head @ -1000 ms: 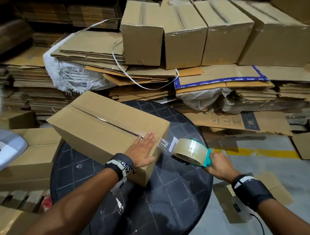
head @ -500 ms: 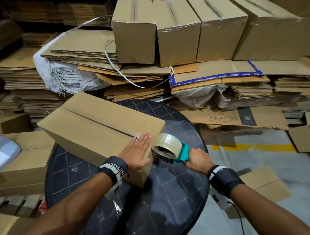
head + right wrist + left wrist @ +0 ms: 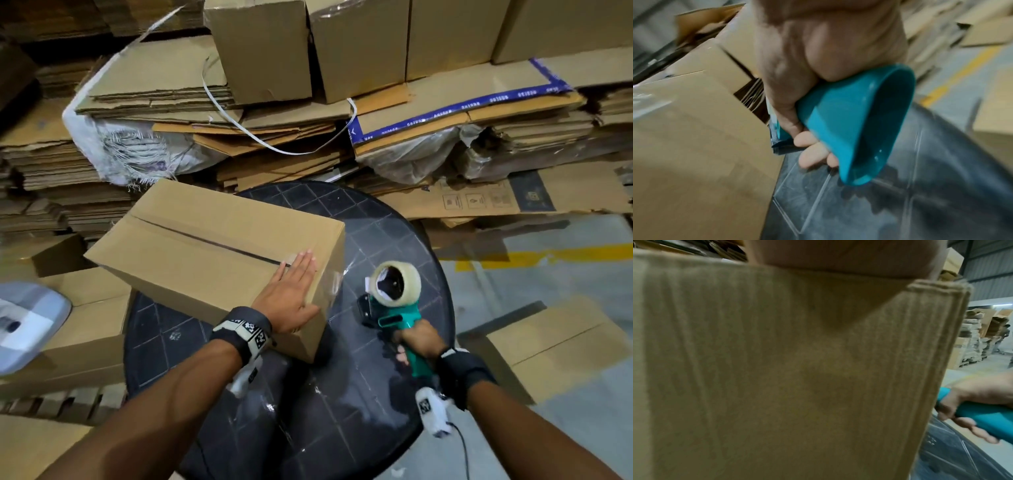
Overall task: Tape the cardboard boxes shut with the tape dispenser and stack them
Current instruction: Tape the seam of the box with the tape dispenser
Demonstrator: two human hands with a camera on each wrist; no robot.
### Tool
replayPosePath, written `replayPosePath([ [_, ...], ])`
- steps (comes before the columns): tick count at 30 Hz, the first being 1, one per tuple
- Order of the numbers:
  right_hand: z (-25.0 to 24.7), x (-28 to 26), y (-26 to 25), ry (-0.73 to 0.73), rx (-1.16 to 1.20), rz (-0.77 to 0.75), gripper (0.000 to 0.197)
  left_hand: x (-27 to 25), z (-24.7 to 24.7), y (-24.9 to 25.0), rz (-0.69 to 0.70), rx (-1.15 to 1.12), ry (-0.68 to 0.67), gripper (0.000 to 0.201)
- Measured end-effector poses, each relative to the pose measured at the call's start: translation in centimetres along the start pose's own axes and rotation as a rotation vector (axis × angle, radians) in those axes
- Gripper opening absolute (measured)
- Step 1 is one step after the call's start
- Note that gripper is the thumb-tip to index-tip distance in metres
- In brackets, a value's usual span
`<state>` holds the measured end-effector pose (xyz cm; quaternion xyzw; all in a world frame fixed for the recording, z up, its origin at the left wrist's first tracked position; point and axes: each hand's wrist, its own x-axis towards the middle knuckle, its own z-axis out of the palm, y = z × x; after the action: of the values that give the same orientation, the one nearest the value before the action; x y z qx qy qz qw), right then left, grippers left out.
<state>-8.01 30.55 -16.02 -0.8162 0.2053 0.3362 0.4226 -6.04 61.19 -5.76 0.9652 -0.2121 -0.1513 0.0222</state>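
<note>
A closed cardboard box (image 3: pixel 205 246) lies on the dark round table (image 3: pixel 359 428), its top seam running toward me. A short piece of clear tape covers the near end of the seam and folds down the end face. My left hand (image 3: pixel 291 291) lies flat with straight fingers on that near end; in the left wrist view only the box's side (image 3: pixel 777 369) shows. My right hand (image 3: pixel 416 341) grips the teal handle of the tape dispenser (image 3: pixel 394 298), held upright just right of the box and apart from it. In the right wrist view my fingers (image 3: pixel 812 151) curl round the handle (image 3: pixel 849 121).
Sealed boxes (image 3: pixel 342 44) stand in a row on piles of flattened cardboard (image 3: pixel 239 137) behind the table. More boxes (image 3: pixel 85 325) sit low on the left, and flat cardboard (image 3: pixel 548 346) lies on the floor at the right. A yellow line (image 3: pixel 548 257) marks the floor.
My right hand drew the dispenser in to the box's near end, then pulled it back toward me and turned it upright. My left hand stayed pressed on the box.
</note>
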Motion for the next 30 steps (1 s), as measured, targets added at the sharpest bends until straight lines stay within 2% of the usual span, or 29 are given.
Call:
replayPosePath([
  [2, 2.0, 0.4, -0.4, -0.012, 0.333, 0.100, 0.013, 0.0, 0.1, -0.1, -0.004, 0.005, -0.005, 0.102],
  [5, 4.1, 2.1, -0.3, -0.047, 0.543, 0.166, 0.024, 0.0, 0.3, -0.1, -0.009, 0.012, -0.015, 0.102],
  [7, 4.9, 2.7, 0.0, -0.007, 0.619, 0.186, 0.021, 0.0, 0.2, -0.1, -0.009, 0.017, -0.019, 0.101],
  [8, 5.1, 3.3, 0.4, 0.040, 0.612, 0.173, 0.024, 0.0, 0.2, -0.1, -0.007, 0.017, -0.021, 0.101],
  [9, 5.2, 3.9, 0.9, 0.098, 0.546, 0.155, 0.035, 0.0, 0.2, -0.1, -0.003, 0.013, -0.019, 0.102],
  [11, 5.2, 4.1, 1.5, 0.200, 0.313, 0.169, 0.064, 0.0, 0.2, -0.1, 0.006, 0.000, -0.009, 0.102],
  [12, 4.9, 3.6, 1.4, 0.230, 0.211, 0.185, 0.070, 0.0, 0.2, -0.1, 0.010, -0.006, -0.001, 0.101],
  [14, 3.9, 1.6, 0.5, 0.308, 0.123, 0.182, 0.060, -0.1, 0.3, -0.2, 0.016, -0.019, 0.018, 0.100],
  [17, 3.1, -1.1, -1.7, 0.504, 0.144, 0.066, 0.036, -0.2, 0.3, -0.1, 0.022, -0.051, 0.055, 0.096],
  [20, 4.1, -3.8, -4.9, 0.639, 0.240, -0.116, 0.032, -0.4, 0.3, -0.1, 0.010, -0.114, 0.097, 0.090],
  [23, 5.6, -6.2, -8.6, 0.723, 0.353, -0.381, 0.026, -0.6, 0.0, -0.5, 0.043, -0.175, 0.130, 0.087],
  [25, 7.2, -6.9, -10.8, 0.747, 0.394, -0.491, 0.024, -0.9, -0.4, -1.6, 0.078, -0.143, 0.130, 0.089],
  [27, 8.8, -7.3, -13.0, 0.721, 0.512, -0.522, 0.024, -1.1, -1.0, -3.2, 0.112, -0.073, 0.132, 0.094],
  [30, 10.6, -7.7, -15.6, 0.608, 0.659, -0.461, 0.040, -1.1, -1.5, -5.9, 0.136, 0.010, 0.113, 0.094],
])
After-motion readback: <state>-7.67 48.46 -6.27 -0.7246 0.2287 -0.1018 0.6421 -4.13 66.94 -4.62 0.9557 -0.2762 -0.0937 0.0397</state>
